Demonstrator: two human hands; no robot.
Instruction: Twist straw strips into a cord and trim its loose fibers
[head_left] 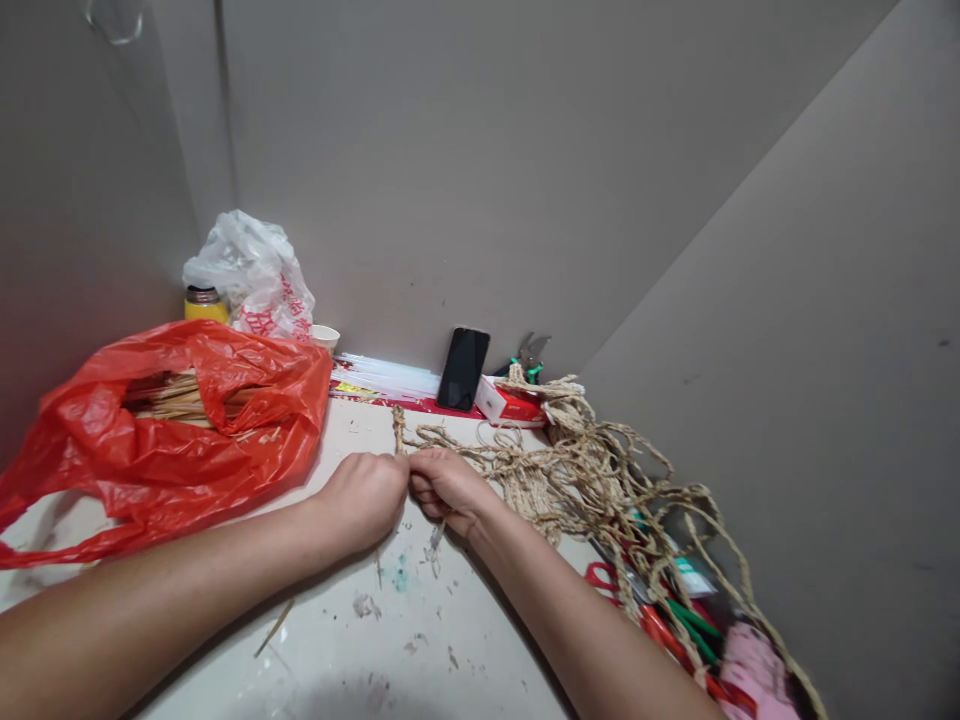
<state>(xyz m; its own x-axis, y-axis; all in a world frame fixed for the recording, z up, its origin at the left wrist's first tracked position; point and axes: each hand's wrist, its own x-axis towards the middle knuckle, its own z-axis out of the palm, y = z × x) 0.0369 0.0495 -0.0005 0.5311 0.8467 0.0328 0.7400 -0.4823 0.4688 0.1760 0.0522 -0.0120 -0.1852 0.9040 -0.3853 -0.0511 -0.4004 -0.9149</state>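
Observation:
Over the middle of the white table my left hand [367, 500] is closed in a fist around a thick strand of braided straw cord [399, 425], whose knobby end sticks up above the knuckles. My right hand [450, 485] touches it from the right, thumb and fingers pinched on the same cord. The exact spot between the fingertips is hidden. From there the cord runs right into a large tangled heap of straw cord [600, 470]. A few loose bits of fibre hang below the hands.
At left lies a red plastic bag [247, 470] of straw strips [180, 397]. Along the wall are a white bag [255, 265], yellow jar [205, 308], paper cup [325, 337], white sticks [382, 377], leaning phone [463, 368], red-white box [514, 405] and pruners [534, 350]. Red-handled scissors [602, 580] lie right.

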